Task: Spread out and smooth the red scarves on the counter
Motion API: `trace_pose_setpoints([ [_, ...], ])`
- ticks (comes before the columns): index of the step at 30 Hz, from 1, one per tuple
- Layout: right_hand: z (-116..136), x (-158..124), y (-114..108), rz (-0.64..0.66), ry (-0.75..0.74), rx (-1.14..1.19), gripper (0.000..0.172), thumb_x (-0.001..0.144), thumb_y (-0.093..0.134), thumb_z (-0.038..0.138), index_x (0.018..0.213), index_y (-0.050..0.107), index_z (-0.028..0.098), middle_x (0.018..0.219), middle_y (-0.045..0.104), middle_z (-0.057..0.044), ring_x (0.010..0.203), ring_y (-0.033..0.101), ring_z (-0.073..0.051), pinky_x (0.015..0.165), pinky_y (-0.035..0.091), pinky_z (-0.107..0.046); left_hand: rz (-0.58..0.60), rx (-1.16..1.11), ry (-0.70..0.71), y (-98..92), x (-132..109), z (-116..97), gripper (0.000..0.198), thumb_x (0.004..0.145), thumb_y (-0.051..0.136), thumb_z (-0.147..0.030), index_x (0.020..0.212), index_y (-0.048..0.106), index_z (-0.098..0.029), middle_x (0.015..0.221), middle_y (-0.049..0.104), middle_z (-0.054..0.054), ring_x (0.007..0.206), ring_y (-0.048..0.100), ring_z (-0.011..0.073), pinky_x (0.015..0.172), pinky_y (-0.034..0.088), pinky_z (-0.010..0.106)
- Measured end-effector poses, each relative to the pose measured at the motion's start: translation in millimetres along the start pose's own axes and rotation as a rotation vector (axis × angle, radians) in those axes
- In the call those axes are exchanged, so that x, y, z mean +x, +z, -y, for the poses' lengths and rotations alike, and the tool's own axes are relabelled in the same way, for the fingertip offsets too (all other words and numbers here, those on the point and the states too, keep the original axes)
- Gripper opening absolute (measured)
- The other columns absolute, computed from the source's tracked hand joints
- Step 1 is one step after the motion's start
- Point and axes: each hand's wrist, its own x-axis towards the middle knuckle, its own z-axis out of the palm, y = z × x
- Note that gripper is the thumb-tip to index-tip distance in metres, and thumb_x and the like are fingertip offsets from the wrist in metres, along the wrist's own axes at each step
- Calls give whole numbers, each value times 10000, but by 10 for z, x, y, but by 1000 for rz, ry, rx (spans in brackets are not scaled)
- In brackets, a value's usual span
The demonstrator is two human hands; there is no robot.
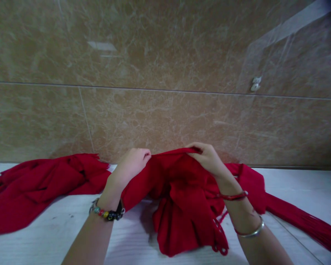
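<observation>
A red cloth (179, 206) hangs in folds between my hands, its upper edge pulled fairly straight. My left hand (135, 162) is closed on that edge at the left, fingers curled in. Farther right, my right hand (206, 158) pinches the same edge between thumb and fingers. The lower part of the cloth bunches on the white surface, with small loops or rings along its bottom right corner. Behind my right wrist lies more red fabric (253, 187); whether it joins the held cloth is hidden.
Another crumpled red cloth (44, 187) with jagged edges lies on the white tabletop (132, 243) at the left. Long red strands (303, 221) stretch to the right edge. A brown marbled tile wall (160, 117) rises directly behind, carrying a small white cat-shaped figure (256, 84).
</observation>
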Motion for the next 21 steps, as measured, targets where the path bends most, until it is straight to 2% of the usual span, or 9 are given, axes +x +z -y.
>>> trace_pose_setpoints([
  [2,-74,28,-186,-133,51,97,137,654,558,251,741,630,174,725,663,-20,684,603,-160,645,460,-265,-39,3,-68,-12,16,69,247,814,387,-231,736,615,-176,725,653,60,654,592,163,583,375,231],
  [4,-120,45,-286,-217,93,119,161,627,578,272,747,624,176,727,660,-21,679,600,-159,640,461,-268,-38,-141,-45,-17,9,48,273,838,356,-276,772,599,-169,711,644,50,647,594,156,579,391,225],
  [7,-111,43,-240,-209,103,11,163,627,575,279,739,624,172,717,660,-32,671,601,-169,637,462,-286,42,-385,99,55,-61,-187,329,828,391,-435,911,568,-171,781,650,42,704,604,169,613,431,241],
  [9,-54,29,-139,-200,73,-119,149,658,552,282,727,629,174,710,664,-38,670,603,-177,645,462,-300,82,-399,161,172,-126,-419,437,725,539,-500,1015,534,-172,891,650,66,790,605,207,664,450,273],
  [11,16,12,-57,-225,31,-246,148,689,535,282,726,637,182,720,669,-43,681,606,-183,651,462,-305,113,-365,211,310,-170,-620,475,681,614,-444,1068,514,-186,969,637,81,846,599,231,704,451,293],
  [13,67,-1,-35,-266,-5,-327,158,712,523,281,744,644,185,745,673,-48,698,609,-186,653,464,-302,121,-311,180,413,-168,-724,325,732,572,-283,1038,538,-180,952,640,91,843,605,226,706,446,288],
  [16,81,-7,-92,-340,-39,-395,177,732,517,290,763,649,178,753,673,-51,679,605,-182,637,465,-295,70,-301,91,415,-93,-673,209,767,430,-112,904,582,-155,857,649,88,795,606,192,696,438,268],
  [19,49,0,-158,-426,-54,-459,184,739,520,301,751,656,177,746,672,-49,645,594,-174,623,461,-291,-15,-486,95,247,-14,-477,194,800,390,-175,837,579,-154,816,641,48,748,583,155,682,436,246],
  [21,22,10,-178,-432,-53,-493,176,740,527,294,742,663,182,742,674,-45,639,591,-170,623,457,-285,-78,-580,95,104,1,-341,215,803,394,-257,795,580,-150,783,631,32,718,567,147,663,432,240],
])
